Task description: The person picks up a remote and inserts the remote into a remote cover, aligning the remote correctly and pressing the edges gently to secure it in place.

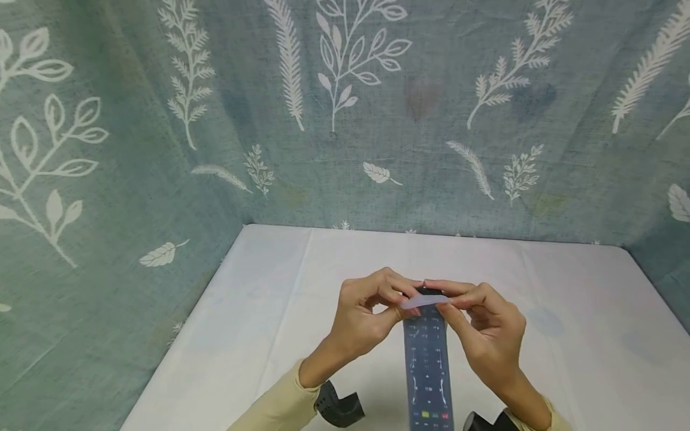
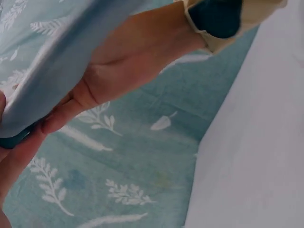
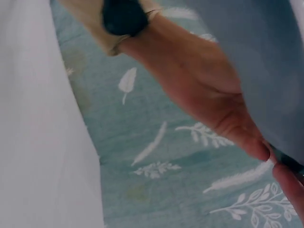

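A long remote control [image 1: 428,371] points away from me between both hands, its buttons showing hazily through a translucent bluish cover [image 1: 423,301]. At the far end, the cover's pale lip stands raised and the remote's black tip shows bare beyond it. My left hand [image 1: 366,308] pinches the left side of this lip between thumb and fingers. On the right side, my right hand [image 1: 487,326] pinches the lip, its index finger reaching over the remote's far end. Both wrist views show the cover's smooth grey-blue surface [image 2: 52,85] close up, with the remote's dark tip [image 3: 290,164] at its end.
A white-covered table [image 1: 302,263] lies beneath the hands. Green-blue curtains [image 1: 323,179] with white leaf prints stand behind it and along the sides. Black wrist devices [image 1: 339,406] sit on both cuffs, close to the remote's near part.
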`<state>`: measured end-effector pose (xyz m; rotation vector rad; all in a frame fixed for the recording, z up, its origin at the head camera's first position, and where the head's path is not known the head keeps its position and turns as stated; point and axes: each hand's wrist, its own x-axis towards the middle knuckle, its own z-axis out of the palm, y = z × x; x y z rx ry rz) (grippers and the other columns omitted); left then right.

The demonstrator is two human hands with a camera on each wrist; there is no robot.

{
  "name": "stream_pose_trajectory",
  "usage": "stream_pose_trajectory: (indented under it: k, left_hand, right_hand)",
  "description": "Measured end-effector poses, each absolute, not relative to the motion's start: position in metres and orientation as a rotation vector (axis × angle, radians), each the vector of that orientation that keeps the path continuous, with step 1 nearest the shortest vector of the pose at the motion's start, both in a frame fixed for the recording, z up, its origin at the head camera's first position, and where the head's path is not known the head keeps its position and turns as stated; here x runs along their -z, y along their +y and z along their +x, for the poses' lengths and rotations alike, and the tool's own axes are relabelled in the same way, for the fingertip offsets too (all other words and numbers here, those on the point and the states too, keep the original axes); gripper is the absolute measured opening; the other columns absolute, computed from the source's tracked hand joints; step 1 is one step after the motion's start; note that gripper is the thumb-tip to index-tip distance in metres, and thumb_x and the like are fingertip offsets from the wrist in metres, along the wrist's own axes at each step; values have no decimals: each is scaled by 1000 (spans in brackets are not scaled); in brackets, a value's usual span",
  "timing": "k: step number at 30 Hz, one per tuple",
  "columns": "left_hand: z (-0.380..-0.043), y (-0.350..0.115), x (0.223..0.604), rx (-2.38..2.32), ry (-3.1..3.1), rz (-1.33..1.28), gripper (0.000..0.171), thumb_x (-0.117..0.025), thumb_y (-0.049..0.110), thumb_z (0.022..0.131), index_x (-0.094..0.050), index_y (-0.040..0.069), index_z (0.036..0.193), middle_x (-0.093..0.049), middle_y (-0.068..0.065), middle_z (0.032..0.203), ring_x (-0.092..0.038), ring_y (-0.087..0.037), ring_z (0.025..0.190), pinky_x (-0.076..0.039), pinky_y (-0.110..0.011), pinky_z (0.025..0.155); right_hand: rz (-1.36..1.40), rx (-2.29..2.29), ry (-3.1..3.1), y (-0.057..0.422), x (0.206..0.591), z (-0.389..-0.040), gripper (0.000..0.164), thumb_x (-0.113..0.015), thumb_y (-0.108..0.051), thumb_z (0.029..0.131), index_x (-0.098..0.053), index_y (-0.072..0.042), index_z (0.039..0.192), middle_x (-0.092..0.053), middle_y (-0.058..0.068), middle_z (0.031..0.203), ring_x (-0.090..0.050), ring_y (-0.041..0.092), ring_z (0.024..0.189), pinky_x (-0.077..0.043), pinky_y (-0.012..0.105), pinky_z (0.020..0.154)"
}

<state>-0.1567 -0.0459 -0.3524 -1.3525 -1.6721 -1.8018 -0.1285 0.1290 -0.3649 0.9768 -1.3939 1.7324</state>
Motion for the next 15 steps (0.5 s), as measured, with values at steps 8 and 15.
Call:
stream_pose_trajectory:
  k: [8, 15]
  left_hand:
    - [-140, -55, 340, 1989, -1869, -1219, 34, -74, -19, 68, -55, 0, 89, -50, -27, 129, -61, -33, 107, -59, -38, 64]
    - [-145, -61, 358, 2079, -1802, -1191, 21, -75, -18, 68, -65, -4, 79, -61, -26, 116, -66, -32, 92, -59, -39, 58]
  right_hand:
    - [850, -1821, -1639, 137, 364, -121, 15, -59, 23, 79, -58, 13, 90, -64, 22, 114, -68, 23, 94, -57, 23, 73]
    - [1021, -1878, -1682, 141, 366, -121, 22, -69, 19, 74, -57, 6, 88, -56, 27, 124, -66, 23, 90, -59, 28, 70]
